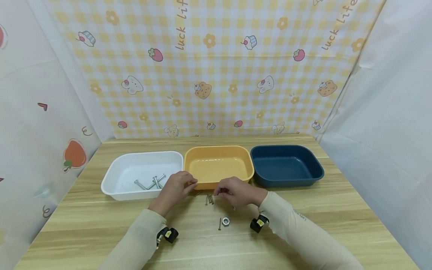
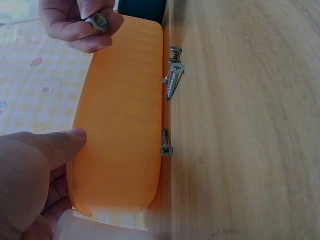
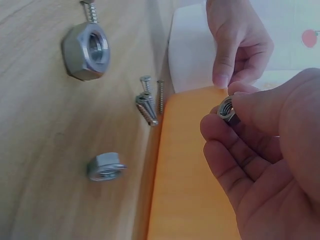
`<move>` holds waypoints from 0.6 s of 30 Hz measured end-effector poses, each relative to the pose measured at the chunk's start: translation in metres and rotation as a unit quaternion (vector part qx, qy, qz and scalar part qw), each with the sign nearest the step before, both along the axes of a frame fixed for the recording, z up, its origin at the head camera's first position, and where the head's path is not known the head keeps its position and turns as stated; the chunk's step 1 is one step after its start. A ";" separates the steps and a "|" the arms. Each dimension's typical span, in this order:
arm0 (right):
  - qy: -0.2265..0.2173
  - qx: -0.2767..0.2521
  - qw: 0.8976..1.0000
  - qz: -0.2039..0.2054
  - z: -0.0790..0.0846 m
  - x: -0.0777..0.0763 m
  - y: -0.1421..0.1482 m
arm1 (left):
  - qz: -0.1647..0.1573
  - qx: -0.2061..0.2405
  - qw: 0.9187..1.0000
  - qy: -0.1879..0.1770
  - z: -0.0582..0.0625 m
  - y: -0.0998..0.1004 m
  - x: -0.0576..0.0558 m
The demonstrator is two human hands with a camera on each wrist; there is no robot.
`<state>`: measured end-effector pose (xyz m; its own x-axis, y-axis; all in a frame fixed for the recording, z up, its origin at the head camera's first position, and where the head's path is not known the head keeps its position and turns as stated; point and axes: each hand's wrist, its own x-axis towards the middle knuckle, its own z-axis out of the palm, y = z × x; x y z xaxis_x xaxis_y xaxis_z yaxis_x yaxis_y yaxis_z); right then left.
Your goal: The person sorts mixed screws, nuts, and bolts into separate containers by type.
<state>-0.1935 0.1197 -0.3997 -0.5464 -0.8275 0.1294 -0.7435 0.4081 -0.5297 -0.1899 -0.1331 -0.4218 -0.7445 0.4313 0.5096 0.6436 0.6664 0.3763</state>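
Observation:
My right hand point(image 1: 221, 192) pinches a small steel hex nut point(image 3: 226, 108) between thumb and fingertips, just in front of the orange tray point(image 1: 216, 167); the nut point(image 2: 97, 21) shows in the left wrist view too. My left hand point(image 1: 189, 184) sits at the tray's front left corner. Its thumb point(image 2: 60, 145) lies against the tray's outer wall point(image 2: 120, 125), its fingers are loosely curled and nothing shows in them. Several screws point(image 1: 209, 198) lie on the table between my hands, close to the tray point(image 3: 150, 105).
A white tray point(image 1: 113, 176) on the left holds a few long bolts point(image 1: 150, 183). A dark blue tray point(image 1: 283, 167) stands right of the orange one. A large nut point(image 3: 87, 50), a smaller nut point(image 3: 106, 166) and a single screw point(image 2: 165, 142) lie on the wooden table point(image 1: 303, 225).

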 end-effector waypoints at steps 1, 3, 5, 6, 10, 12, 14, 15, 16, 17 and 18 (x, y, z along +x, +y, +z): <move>0.002 0.001 1.000 0.000 0.002 -0.001 0.000 | 0.000 0.001 1.000 0.001 0.000 0.000 0.000; 0.001 0.005 1.000 -0.005 0.005 -0.002 -0.002 | 0.000 0.002 1.000 0.003 -0.001 0.000 -0.001; 0.003 0.008 1.000 -0.009 0.008 -0.005 -0.002 | -0.001 0.003 1.000 0.005 -0.002 0.000 -0.001; 0.005 0.009 1.000 -0.009 0.009 -0.006 -0.003 | -0.001 0.004 1.000 0.006 -0.002 -0.001 -0.001; 0.007 0.012 1.000 -0.008 0.013 -0.014 -0.005 | -0.004 0.006 1.000 0.006 -0.002 -0.001 -0.001; 0.006 0.011 1.000 -0.007 0.015 -0.017 -0.007 | -0.003 0.008 1.000 0.004 -0.001 -0.001 0.000; -0.003 0.010 1.000 -0.013 0.018 -0.021 -0.008 | -0.003 0.009 1.000 0.001 -0.001 0.000 0.000; -0.009 0.010 1.000 -0.018 0.020 -0.022 -0.009 | -0.002 0.009 1.000 0.001 0.000 0.000 0.000; -0.017 0.009 1.000 -0.021 0.021 -0.023 -0.010 | -0.001 0.008 1.000 -0.001 0.000 0.000 0.000; -0.026 0.009 0.999 -0.027 0.024 -0.025 -0.010 | 0.000 0.006 1.000 -0.003 0.000 0.000 0.000; -0.033 0.009 0.999 -0.031 0.026 -0.026 -0.010 | 0.001 0.005 1.000 -0.003 0.000 0.000 0.000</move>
<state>-0.2197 0.1092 -0.3740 -0.6030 -0.7940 0.0771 -0.6806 0.4617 -0.5690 -0.1894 -0.1330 -0.4214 -0.7478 0.4251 0.5099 0.6408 0.6631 0.3869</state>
